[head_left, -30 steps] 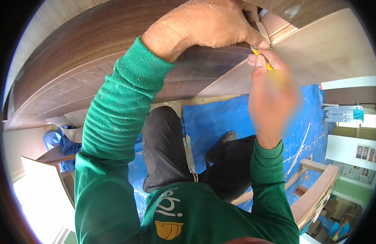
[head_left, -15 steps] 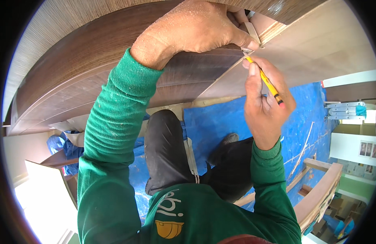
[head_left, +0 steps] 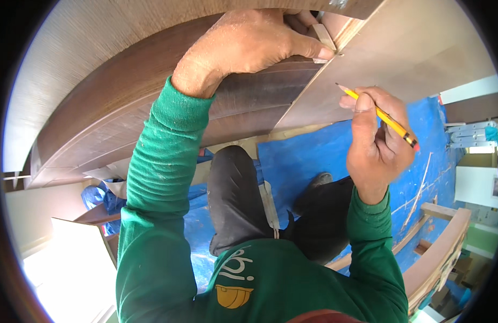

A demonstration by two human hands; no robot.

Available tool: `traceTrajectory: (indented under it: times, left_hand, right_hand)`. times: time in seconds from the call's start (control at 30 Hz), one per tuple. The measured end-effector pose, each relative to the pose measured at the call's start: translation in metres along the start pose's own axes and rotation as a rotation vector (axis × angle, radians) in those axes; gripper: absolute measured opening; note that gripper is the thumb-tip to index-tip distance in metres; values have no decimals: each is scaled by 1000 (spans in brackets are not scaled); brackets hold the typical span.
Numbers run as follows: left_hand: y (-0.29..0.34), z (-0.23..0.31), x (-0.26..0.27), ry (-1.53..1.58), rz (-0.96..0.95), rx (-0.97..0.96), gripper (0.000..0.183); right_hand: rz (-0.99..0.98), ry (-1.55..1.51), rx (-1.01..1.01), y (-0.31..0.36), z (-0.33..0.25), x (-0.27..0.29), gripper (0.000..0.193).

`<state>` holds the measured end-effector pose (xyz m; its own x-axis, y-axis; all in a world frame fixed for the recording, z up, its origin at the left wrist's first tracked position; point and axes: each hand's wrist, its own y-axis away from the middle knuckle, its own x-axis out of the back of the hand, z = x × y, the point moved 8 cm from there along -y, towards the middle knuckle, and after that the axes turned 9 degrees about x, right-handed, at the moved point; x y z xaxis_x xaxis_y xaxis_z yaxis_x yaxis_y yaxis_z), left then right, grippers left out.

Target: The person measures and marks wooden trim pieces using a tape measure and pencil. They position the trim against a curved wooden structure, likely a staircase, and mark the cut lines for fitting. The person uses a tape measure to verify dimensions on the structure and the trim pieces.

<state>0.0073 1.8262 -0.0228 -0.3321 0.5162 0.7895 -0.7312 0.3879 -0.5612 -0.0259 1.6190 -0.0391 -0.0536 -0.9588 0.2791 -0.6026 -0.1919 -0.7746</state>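
Left hand (head_left: pixel 259 44) at 12 o'clock holds a wood strip (head_left: pixel 325 36) at 1, by the pale panel's (head_left: pixel 399 59) edge; right hand (head_left: pixel 379 149) at 3 grips a yellow pencil (head_left: pixel 389 120) at 2, open room between tip and strip

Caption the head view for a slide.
Left hand on a small wooden strip, right hand holding a sharpened yellow pencil.
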Motion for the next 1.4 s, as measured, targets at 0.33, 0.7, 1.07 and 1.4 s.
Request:
traceTrajectory:
  times: [0.33, 0.7, 1.07, 1.4]
  left_hand:
    - [6, -20, 16, 546, 80, 641, 43]
    - [14, -15, 7, 395, 61, 687, 50]
    - [34, -42, 23, 465, 284, 661, 39]
    - [66, -96, -2, -593, -95, 723, 34]
  right_hand:
    - [-112, 145, 43, 24, 64, 1, 7]
    - [-191, 97, 63, 29, 56, 4, 9]
    - [-266, 86, 94, 28, 45, -1, 12]
    - [-955, -120, 38, 140, 35, -15, 18]
